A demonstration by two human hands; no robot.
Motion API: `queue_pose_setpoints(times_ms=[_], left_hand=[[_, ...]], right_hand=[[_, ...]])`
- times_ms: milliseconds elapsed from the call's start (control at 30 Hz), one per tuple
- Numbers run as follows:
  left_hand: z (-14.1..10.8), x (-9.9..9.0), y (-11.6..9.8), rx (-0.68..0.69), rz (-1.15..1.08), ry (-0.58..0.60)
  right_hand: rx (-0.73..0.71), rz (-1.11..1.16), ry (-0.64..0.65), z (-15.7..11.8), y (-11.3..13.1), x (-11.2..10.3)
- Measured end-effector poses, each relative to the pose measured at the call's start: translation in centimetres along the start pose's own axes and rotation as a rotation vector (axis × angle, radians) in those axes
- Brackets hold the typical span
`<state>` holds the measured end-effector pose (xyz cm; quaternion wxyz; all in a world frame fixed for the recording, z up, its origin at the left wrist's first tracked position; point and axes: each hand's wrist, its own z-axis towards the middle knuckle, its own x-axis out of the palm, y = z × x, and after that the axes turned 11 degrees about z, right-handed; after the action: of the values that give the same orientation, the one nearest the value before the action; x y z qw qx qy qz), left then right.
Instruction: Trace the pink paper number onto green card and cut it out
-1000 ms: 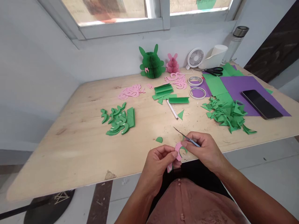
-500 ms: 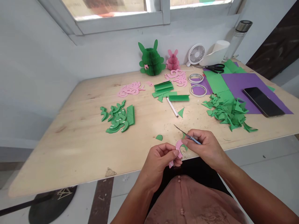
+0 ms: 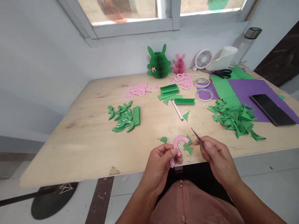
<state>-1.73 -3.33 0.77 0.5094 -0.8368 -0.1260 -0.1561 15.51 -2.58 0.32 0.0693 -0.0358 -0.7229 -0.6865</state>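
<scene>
Left hand has a curved pink paper strip pinched between thumb and fingers, right over the front edge of the pale wooden tabletop. Right hand, a little apart from it, is closed round a slim dark metal cutting tool, probably small scissors, but the fingers cover the handles so I can't swear to it. The tip's clear of the pink, so I'd call this a pause mid-trim; another snip would call for turning the strip and bringing the blade to its edge. Small green paper offcuts lie between the hands, with jagged green paper scraps heaped farther right and a green honeycomb-paper bunny by the wall.
</scene>
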Motion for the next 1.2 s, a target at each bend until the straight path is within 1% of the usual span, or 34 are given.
queue_pose_setpoints(times_ms=[100, 267, 400, 600, 667, 900, 1200], left_hand=[[0.0, 0.0, 0.1, 0.044, -0.029, -0.021], [-0.2, 0.0, 0.2, 0.09, -0.063, -0.036], [-0.5, 0.1, 0.0, 0.095, -0.064, 0.003], [-1.0, -0.1, 0.0, 0.044, -0.116, 0.07], [-1.0, -0.1, 0.0, 0.031, -0.131, 0.089], [-0.9, -0.1, -0.1, 0.009, -0.163, 0.096], [-0.7, -0.1, 0.1, -0.017, -0.182, 0.109]], right_hand=[[-0.014, -0.055, 0.007, -1.1, -0.5, 0.1], [-0.014, -0.214, 0.088, -2.4, -1.5, 0.7], [-0.032, -0.304, 0.141, -2.5, -2.3, 0.6], [-0.09, -0.407, 0.136, -2.3, -1.8, 0.7], [-0.093, -0.423, 0.154, -2.3, -1.5, 0.7], [-0.135, -0.447, 0.193, -1.9, -1.1, 0.6], [-0.1, -0.403, 0.198, -1.9, -1.5, 0.5]])
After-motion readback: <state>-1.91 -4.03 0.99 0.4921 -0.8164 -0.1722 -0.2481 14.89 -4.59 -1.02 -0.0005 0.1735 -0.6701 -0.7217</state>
